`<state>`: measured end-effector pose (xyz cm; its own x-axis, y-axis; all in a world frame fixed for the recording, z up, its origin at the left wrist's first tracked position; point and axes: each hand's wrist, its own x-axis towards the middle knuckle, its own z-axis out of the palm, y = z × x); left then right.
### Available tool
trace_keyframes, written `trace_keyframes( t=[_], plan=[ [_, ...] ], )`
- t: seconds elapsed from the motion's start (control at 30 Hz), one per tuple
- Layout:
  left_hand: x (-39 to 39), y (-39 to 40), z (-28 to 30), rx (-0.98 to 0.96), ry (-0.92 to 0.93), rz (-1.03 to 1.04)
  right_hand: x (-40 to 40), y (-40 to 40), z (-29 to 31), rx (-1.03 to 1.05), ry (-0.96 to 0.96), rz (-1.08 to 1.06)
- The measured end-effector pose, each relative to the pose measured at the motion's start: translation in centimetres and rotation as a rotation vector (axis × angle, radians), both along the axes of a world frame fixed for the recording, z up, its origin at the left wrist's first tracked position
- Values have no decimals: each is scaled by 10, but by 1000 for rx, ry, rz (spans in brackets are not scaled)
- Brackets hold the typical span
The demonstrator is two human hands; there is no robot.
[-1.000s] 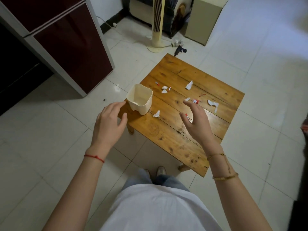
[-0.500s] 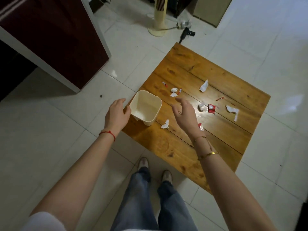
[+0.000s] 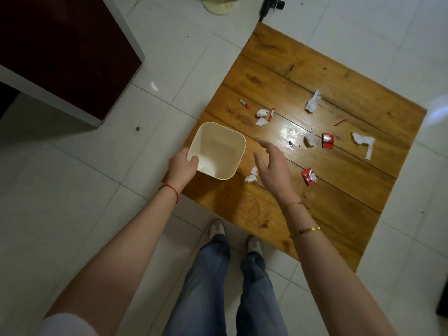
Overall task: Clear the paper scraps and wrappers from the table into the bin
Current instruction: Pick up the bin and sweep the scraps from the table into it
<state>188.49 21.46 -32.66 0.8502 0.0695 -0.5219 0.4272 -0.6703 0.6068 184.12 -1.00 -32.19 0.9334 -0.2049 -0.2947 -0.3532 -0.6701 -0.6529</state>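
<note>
A small cream bin point(image 3: 225, 139) stands on the near left corner of the low wooden table point(image 3: 278, 69). My left hand point(image 3: 182, 166) grips the bin's near rim, thumb inside. My right hand point(image 3: 272, 167) hovers open just right of the bin, above a white paper scrap point(image 3: 251, 175). A red wrapper point(image 3: 308, 176) lies right of that hand. Farther out lie another red wrapper point(image 3: 327, 140), a crumpled white scrap point(image 3: 309, 139), a long white scrap point(image 3: 363, 141), a torn white piece point(image 3: 313, 102), small white bits point(image 3: 262, 116) and thin red strips point(image 3: 244, 104).
A dark red cabinet point(image 3: 60, 49) with a grey edge stands at the left on white floor tiles. A fan base point(image 3: 219, 6) and a black plug point(image 3: 269, 6) sit beyond the table's far corner. My legs and shoes point(image 3: 217, 229) are at the table's near edge.
The view has tilted down and come closer to the table. My left hand has reached the bin and closed on its rim. My right hand has drifted toward the bin, still open.
</note>
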Motion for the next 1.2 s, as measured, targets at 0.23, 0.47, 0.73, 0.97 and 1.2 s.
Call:
trace_keyframes(
  t=[0.23, 0.47, 0.73, 0.97, 1.2],
  plan=[
    [-12, -5, 9, 77, -103, -55, -19, -10, 4, -1, -13, -41],
    [-62, -20, 43, 148, -178, -107, -57, -37, 13, -121, -83, -34],
    [-148, -41, 57, 145, -154, -121, -106, -75, 3, -326, -96, 65],
    [-225, -52, 49, 184, -125, -95, -135, -114, -28, -370, -83, 175],
    [-280, -52, 25, 223, -93, 2, -122, -113, -66, -328, -38, 303]
  ],
)
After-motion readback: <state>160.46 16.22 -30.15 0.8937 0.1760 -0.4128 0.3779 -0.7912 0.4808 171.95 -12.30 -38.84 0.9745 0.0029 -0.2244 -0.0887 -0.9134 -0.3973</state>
